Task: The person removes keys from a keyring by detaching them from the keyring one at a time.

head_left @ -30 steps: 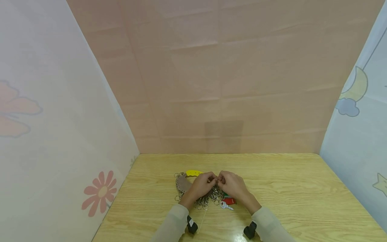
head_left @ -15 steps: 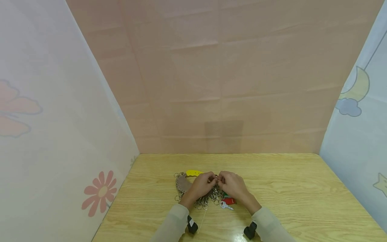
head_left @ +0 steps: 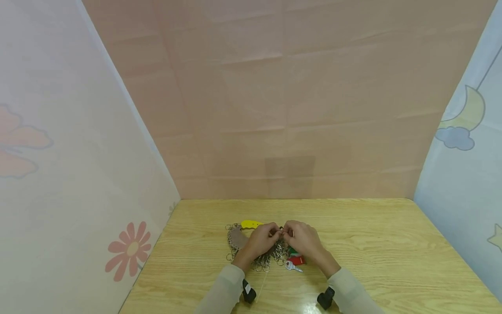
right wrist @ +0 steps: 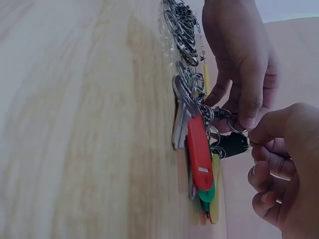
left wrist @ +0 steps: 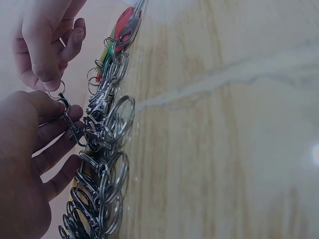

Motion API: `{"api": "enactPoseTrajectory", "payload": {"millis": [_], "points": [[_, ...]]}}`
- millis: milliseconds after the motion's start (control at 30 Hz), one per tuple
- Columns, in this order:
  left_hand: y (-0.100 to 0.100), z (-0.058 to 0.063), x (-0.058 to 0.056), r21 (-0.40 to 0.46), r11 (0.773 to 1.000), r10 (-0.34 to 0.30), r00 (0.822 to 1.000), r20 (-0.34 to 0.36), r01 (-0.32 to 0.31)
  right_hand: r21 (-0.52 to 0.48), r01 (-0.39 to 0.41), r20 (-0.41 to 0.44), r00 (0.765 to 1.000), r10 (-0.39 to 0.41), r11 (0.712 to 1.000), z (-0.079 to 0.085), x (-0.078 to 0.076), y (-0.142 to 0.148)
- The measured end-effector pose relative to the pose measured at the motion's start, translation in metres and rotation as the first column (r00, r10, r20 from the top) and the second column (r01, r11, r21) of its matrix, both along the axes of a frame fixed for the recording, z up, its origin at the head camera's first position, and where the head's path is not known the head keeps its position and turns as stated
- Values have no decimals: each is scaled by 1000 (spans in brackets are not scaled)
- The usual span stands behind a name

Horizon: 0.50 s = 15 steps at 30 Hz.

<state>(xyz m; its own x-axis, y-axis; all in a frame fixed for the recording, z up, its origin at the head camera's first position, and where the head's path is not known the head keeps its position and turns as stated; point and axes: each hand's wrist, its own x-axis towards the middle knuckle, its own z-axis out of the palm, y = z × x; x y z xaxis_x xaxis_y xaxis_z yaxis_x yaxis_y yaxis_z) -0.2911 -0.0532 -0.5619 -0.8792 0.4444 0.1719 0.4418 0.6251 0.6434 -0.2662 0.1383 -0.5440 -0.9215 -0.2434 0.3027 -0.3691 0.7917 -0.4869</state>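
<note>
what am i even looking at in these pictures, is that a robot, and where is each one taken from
No robot here: these are a person's bare left hand and right hand. The wide picture comes from a camera on the head, looking forward and down. The two close, sideways-looking ones come from a camera on each wrist.

On the wooden table lie a cluster of metal rings and clasps, a silver key, a red tag, a green tag and a yellow piece.

The left hand pinches a small metal ring. The right hand's fingertips come together right beside it, but exactly what they grip is too small to tell.
</note>
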Motion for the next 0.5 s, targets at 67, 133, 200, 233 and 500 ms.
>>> {"api": "enactPoseTrajectory", "payload": {"millis": [67,133,200,233,500], "points": [[0,0,0,4,1000,0,1000,2,0,0,2,0,1000,-2,1000,1,0,1],[0,-1,-1,11,1000,-1,1000,4,1,1,5,6,1000,-5,1000,2,-1,2],[0,-1,-1,17,1000,-3,1000,8,3,-1,10,16,1000,-10,1000,3,0,3],[-1,-1,-1,20,1000,-4,1000,9,4,-2,12,21,1000,-12,1000,4,0,3],[-2,1,-1,42,999,-20,1000,-9,21,1,28,14,1000,-28,1000,6,1,5]]}}
